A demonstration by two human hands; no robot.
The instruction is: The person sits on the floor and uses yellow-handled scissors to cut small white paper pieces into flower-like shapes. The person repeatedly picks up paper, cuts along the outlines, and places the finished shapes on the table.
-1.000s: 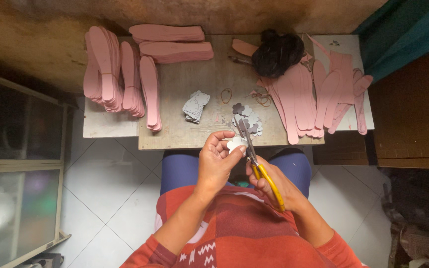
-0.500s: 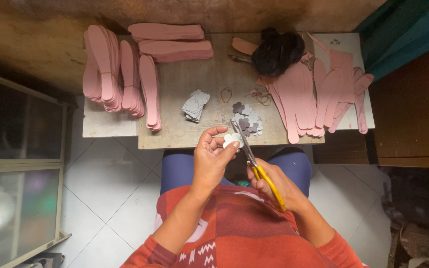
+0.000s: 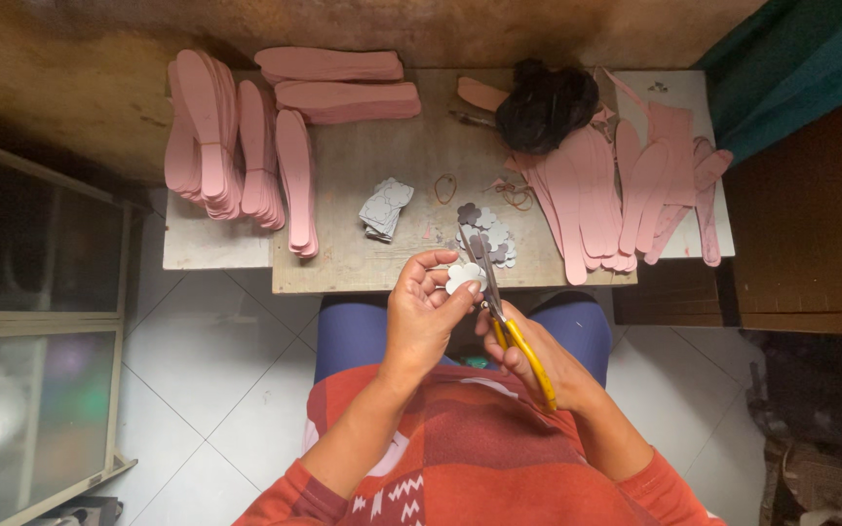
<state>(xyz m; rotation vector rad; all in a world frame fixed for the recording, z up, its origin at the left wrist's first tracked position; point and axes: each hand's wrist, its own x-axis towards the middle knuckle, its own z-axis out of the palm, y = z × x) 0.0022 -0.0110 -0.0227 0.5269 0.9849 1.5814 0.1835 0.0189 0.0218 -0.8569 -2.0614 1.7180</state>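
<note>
My left hand (image 3: 421, 312) pinched a small pale flower-shaped cutout (image 3: 464, 278) between thumb and fingertips, held up at centre frame just below the near edge of the table (image 3: 343, 263) so the blades could reach it. My right hand (image 3: 528, 356) was closed round the yellow handles of the scissors (image 3: 495, 292), blades pointing up-frame and running along the cutout's right edge, apparently trimming the outline. I could not tell how far the blades were parted.

Just above the cutout, on the table, lay a loose cluster of grey flower pieces (image 3: 487, 232), kept close to the hands. Left of it sat a small grey stack (image 3: 385, 207) of similar pieces. Two rubber bands (image 3: 445, 187) lay between and above those piles.

Pink insole-shaped sheets were stacked at upper left (image 3: 236, 151), some lying flat at top centre (image 3: 343, 83), others fanned out at upper right (image 3: 626, 195), pushed outward so the middle stayed free for cutting. A black bundle (image 3: 546, 102) sat on top of the right-hand pile. My lap in blue trousers (image 3: 353, 331) was below the table, white floor tiles (image 3: 207, 390) at lower left.
</note>
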